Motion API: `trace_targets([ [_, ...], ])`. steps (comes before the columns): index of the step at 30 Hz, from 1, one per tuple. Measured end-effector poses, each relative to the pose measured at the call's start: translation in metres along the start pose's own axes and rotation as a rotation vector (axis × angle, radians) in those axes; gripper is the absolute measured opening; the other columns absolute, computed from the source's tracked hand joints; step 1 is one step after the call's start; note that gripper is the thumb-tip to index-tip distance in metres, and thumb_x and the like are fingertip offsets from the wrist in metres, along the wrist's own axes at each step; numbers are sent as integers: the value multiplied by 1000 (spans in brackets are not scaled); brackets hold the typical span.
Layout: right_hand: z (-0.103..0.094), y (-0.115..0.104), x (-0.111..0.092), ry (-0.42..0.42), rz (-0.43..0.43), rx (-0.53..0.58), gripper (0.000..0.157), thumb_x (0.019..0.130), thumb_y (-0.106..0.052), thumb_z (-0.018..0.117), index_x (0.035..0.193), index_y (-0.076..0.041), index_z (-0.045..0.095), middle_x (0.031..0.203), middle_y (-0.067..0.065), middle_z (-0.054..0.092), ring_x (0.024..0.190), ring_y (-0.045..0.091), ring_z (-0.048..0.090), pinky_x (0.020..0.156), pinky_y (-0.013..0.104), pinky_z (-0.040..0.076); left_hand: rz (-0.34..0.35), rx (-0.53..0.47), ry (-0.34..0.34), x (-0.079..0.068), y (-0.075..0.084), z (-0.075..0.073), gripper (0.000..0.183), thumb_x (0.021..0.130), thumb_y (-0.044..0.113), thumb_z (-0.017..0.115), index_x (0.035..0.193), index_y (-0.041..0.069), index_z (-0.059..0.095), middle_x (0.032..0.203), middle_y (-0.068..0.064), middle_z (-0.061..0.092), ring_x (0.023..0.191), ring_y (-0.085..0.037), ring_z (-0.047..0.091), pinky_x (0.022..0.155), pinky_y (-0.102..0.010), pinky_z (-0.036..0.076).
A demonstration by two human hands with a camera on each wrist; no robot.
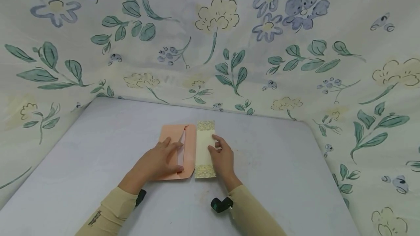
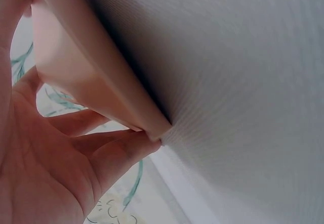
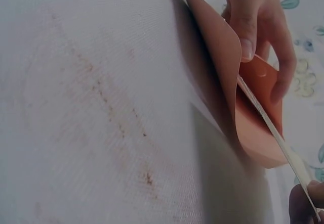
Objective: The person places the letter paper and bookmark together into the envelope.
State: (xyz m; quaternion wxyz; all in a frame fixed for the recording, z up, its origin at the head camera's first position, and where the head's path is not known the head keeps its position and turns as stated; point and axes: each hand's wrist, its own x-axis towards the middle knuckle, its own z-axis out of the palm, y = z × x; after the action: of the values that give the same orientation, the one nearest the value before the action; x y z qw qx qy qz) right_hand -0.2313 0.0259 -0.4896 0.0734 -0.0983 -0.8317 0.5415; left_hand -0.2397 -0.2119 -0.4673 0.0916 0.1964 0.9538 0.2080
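Note:
A peach envelope (image 1: pixel 188 156) lies near the middle of the table, its long slit-like mouth parted and a pale inside showing. My left hand (image 1: pixel 157 159) holds it, thumb and a finger spread at the mouth. The same hand (image 2: pixel 55 148) grips the envelope's edge (image 2: pixel 101 67) in the left wrist view. Just right of the envelope is a cream card (image 1: pixel 205 148) with patterned bands at both ends. My right hand (image 1: pixel 223 156) pinches its right edge. Seen edge-on in the right wrist view, the card (image 3: pixel 273 128) crosses before the envelope's gaping mouth (image 3: pixel 258 140); whether they touch I cannot tell.
The white table (image 1: pixel 272 163) extends around both hands. Faint brown specks (image 3: pixel 147 178) mark its surface. A flower-patterned cloth (image 1: pixel 183 28) hangs behind the table and along its sides. Black wrist devices (image 1: pixel 221 205) sit at both cuffs.

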Motion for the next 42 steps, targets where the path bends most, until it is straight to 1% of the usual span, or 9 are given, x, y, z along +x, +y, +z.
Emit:
trace_targets([
  [12, 8, -5, 0, 11, 21, 5, 41, 95, -11, 72, 135, -17, 66, 100, 4, 64, 79, 13, 59, 67, 29, 49, 2, -2, 0, -1, -1, 0, 83, 80, 59, 80, 147, 18, 53, 156, -34, 34, 134, -62, 39, 99, -70, 41],
  [19, 11, -7, 1, 15, 5, 2, 42, 94, -10, 72, 136, -15, 65, 100, 4, 64, 78, 13, 59, 66, 28, 49, 10, -4, 6, -1, 1, 1, 83, 80, 60, 80, 147, 18, 53, 155, -34, 35, 134, -62, 39, 99, -70, 42],
  [25, 14, -5, 1, 14, -2, 6, 41, 95, -12, 72, 135, -17, 66, 101, 4, 65, 79, 13, 59, 67, 28, 49, 15, -2, 11, 0, -1, 2, 84, 80, 61, 79, 147, 19, 53, 155, -33, 35, 134, -61, 40, 99, -70, 42],
  [32, 18, -3, -1, -6, -4, -22, 41, 95, -14, 72, 135, -18, 66, 102, 2, 65, 80, 11, 60, 66, 28, 50, 10, -3, 6, 0, 0, 2, 83, 79, 61, 79, 147, 20, 53, 156, -33, 35, 135, -60, 39, 99, -70, 42],
  [37, 20, -1, -2, -11, -24, -52, 40, 94, -13, 72, 134, -17, 67, 101, 3, 66, 79, 11, 61, 65, 27, 50, 15, 1, 7, -1, 1, 0, 82, 80, 59, 80, 147, 19, 53, 155, -33, 35, 135, -60, 40, 98, -70, 43],
  [42, 22, -1, -4, -23, -33, -56, 39, 94, -11, 72, 132, -16, 68, 99, 3, 67, 76, 10, 61, 62, 26, 49, 13, 5, 6, -2, 1, -1, 82, 80, 58, 80, 147, 19, 53, 156, -34, 34, 134, -61, 40, 98, -71, 42],
])
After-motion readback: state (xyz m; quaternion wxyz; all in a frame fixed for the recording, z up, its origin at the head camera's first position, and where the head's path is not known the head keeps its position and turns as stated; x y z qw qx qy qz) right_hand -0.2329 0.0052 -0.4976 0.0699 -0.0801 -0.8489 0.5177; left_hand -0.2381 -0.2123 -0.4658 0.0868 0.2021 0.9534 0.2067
